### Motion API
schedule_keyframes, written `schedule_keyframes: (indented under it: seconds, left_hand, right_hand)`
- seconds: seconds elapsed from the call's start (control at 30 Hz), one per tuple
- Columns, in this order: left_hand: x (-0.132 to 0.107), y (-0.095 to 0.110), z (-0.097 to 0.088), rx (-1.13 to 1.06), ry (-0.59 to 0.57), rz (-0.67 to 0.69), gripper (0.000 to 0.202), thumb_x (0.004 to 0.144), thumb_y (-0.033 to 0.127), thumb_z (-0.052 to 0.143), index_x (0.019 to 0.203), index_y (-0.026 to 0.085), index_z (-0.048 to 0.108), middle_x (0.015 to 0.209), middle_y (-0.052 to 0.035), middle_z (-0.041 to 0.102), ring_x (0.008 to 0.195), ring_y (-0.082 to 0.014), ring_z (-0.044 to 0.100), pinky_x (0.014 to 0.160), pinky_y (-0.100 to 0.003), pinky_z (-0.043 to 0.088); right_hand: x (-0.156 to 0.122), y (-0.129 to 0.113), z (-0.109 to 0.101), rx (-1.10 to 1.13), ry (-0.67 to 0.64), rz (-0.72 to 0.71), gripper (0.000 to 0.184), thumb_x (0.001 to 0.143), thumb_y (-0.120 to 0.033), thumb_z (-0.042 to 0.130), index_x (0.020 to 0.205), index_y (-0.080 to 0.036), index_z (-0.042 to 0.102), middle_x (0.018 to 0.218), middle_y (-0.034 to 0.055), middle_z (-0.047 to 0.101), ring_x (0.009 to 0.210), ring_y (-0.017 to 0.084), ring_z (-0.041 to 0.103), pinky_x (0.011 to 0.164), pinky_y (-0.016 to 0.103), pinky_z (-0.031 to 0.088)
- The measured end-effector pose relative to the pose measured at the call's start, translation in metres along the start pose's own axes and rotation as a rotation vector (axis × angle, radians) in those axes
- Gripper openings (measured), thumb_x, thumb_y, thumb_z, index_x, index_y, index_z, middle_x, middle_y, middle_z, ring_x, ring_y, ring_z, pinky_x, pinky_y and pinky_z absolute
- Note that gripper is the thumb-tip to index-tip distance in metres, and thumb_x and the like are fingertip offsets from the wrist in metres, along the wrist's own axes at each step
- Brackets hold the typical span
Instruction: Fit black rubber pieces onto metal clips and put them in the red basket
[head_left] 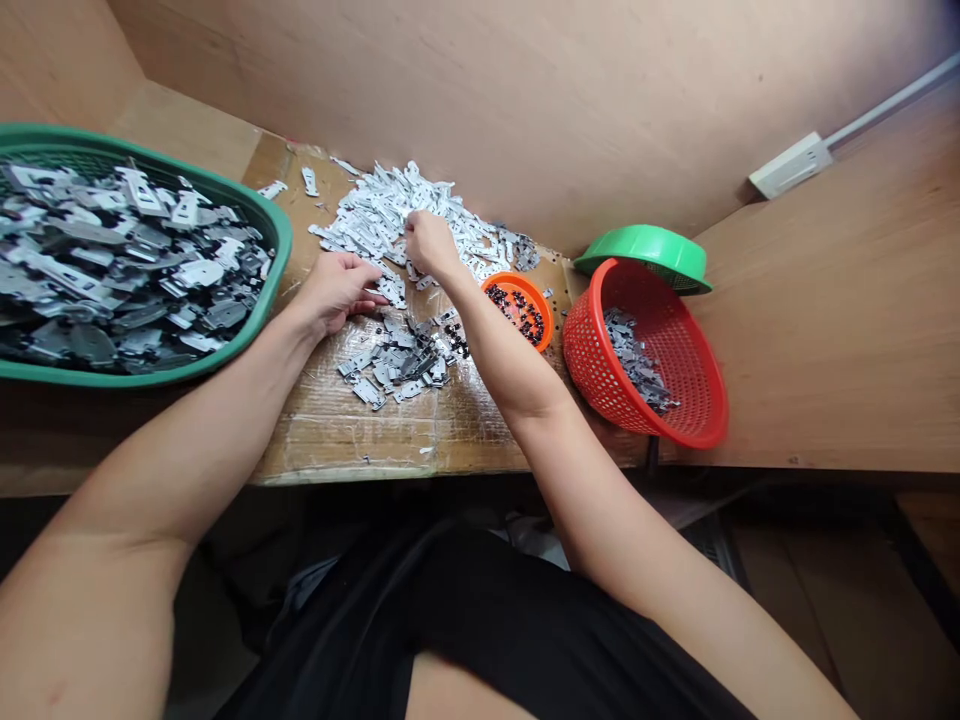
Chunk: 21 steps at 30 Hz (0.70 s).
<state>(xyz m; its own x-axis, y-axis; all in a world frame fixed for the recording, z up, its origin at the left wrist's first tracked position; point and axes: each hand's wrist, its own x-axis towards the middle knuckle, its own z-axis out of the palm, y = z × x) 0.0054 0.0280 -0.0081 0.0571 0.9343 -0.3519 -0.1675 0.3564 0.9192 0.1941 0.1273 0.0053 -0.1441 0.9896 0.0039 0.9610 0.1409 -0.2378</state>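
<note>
My right hand (pixel 429 243) reaches into a heap of small white metal plates (pixel 382 210) at the back of the bench, fingers curled and pinched among them; what they hold is hidden. My left hand (pixel 337 287) rests on the bench to the left of it, fingers curled, its fingertips at the plates by a smaller pile of grey metal parts (pixel 397 362). A small orange bowl (pixel 541 305) with dark little pieces stands just right of my right forearm.
A green basket (pixel 274 225) full of grey metal plates sits at the left. A red mesh basket (pixel 679 340) with some grey parts stands at the right, a green basket (pixel 649 245) behind it. A wooden wall with a white power strip (pixel 787 165) closes the back.
</note>
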Motion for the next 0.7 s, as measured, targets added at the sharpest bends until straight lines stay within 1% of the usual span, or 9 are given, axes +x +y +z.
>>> schedule_keyframes:
  seconds: [0.07, 0.1, 0.17, 0.27, 0.33, 0.43, 0.53, 0.6, 0.7]
  left_hand:
    - [0.001, 0.000, 0.001, -0.004, 0.009, -0.008, 0.032, 0.094, -0.003, 0.086, 0.085, 0.023, 0.069, 0.074, -0.0027, 0.071, 0.064, -0.0190, 0.080, 0.053, -0.023, 0.048]
    - [0.002, -0.001, 0.001, -0.003, 0.012, -0.012, 0.032, 0.094, -0.003, 0.087, 0.086, 0.023, 0.069, 0.074, -0.0029, 0.071, 0.063, -0.0190, 0.079, 0.053, -0.023, 0.048]
    - [0.005, -0.002, 0.000, 0.007, 0.014, -0.014, 0.033, 0.094, -0.002, 0.088, 0.087, 0.023, 0.068, 0.076, -0.0036, 0.072, 0.064, -0.0189, 0.079, 0.055, -0.023, 0.048]
    - [0.011, -0.005, -0.002, 0.021, 0.009, -0.005, 0.035, 0.094, 0.001, 0.093, 0.089, 0.024, 0.067, 0.079, -0.0046, 0.075, 0.067, -0.0200, 0.081, 0.055, -0.023, 0.048]
    - [0.013, -0.006, -0.003, 0.021, 0.009, -0.003, 0.038, 0.092, 0.001, 0.096, 0.090, 0.025, 0.065, 0.080, -0.0051, 0.076, 0.068, -0.0212, 0.082, 0.055, -0.023, 0.047]
    - [0.015, -0.008, -0.003, 0.013, 0.011, -0.003, 0.037, 0.092, 0.001, 0.095, 0.089, 0.024, 0.066, 0.078, -0.0056, 0.075, 0.067, -0.0215, 0.082, 0.055, -0.024, 0.048]
    - [0.015, -0.010, -0.003, 0.003, 0.003, 0.005, 0.033, 0.091, 0.001, 0.092, 0.088, 0.024, 0.067, 0.078, -0.0069, 0.076, 0.069, -0.0213, 0.081, 0.055, -0.024, 0.050]
    - [0.015, -0.011, -0.001, -0.006, 0.007, 0.011, 0.034, 0.090, 0.002, 0.092, 0.088, 0.024, 0.066, 0.077, -0.0068, 0.076, 0.070, -0.0212, 0.081, 0.055, -0.023, 0.052]
    - [0.015, -0.013, 0.002, -0.025, 0.026, 0.017, 0.035, 0.091, 0.003, 0.093, 0.088, 0.025, 0.065, 0.078, -0.0052, 0.074, 0.068, -0.0196, 0.079, 0.053, -0.021, 0.052]
  right_hand:
    - [0.009, 0.009, -0.003, -0.036, -0.097, -0.151, 0.047, 0.111, 0.008, 0.055, 0.138, -0.007, 0.090, 0.138, 0.0177, 0.085, 0.118, 0.024, 0.064, 0.117, 0.039, 0.048]
    - [0.011, 0.016, -0.004, -0.054, -0.134, -0.220, 0.049, 0.107, 0.011, 0.056, 0.135, -0.009, 0.091, 0.138, 0.0172, 0.085, 0.121, 0.025, 0.065, 0.121, 0.039, 0.048]
    - [0.011, 0.031, -0.005, -0.079, -0.159, -0.289, 0.041, 0.105, 0.005, 0.061, 0.126, -0.012, 0.091, 0.137, 0.0176, 0.083, 0.127, 0.029, 0.066, 0.126, 0.043, 0.049]
    - [0.001, 0.051, -0.002, -0.077, -0.112, -0.304, 0.023, 0.107, -0.007, 0.069, 0.117, -0.018, 0.087, 0.138, 0.0187, 0.079, 0.130, 0.035, 0.066, 0.127, 0.050, 0.053]
    - [-0.009, 0.062, 0.001, -0.056, -0.070, -0.306, 0.018, 0.109, -0.010, 0.070, 0.116, -0.021, 0.082, 0.138, 0.0185, 0.078, 0.129, 0.036, 0.066, 0.125, 0.053, 0.056]
    - [-0.025, 0.074, 0.005, 0.014, 0.020, -0.274, 0.017, 0.113, -0.011, 0.068, 0.114, -0.026, 0.075, 0.126, 0.0151, 0.078, 0.122, 0.036, 0.065, 0.122, 0.055, 0.057]
    - [-0.046, 0.076, 0.006, 0.090, 0.137, -0.251, 0.017, 0.115, -0.012, 0.068, 0.111, -0.028, 0.070, 0.116, 0.0121, 0.076, 0.116, 0.035, 0.065, 0.118, 0.056, 0.058]
    - [-0.064, 0.069, 0.005, 0.118, 0.181, -0.257, 0.017, 0.117, -0.012, 0.066, 0.110, -0.028, 0.069, 0.115, 0.0122, 0.076, 0.114, 0.034, 0.066, 0.116, 0.056, 0.057]
    - [-0.092, 0.047, 0.001, 0.150, 0.145, -0.284, 0.018, 0.119, -0.012, 0.064, 0.108, -0.026, 0.070, 0.116, 0.0126, 0.077, 0.110, 0.032, 0.066, 0.112, 0.053, 0.057]
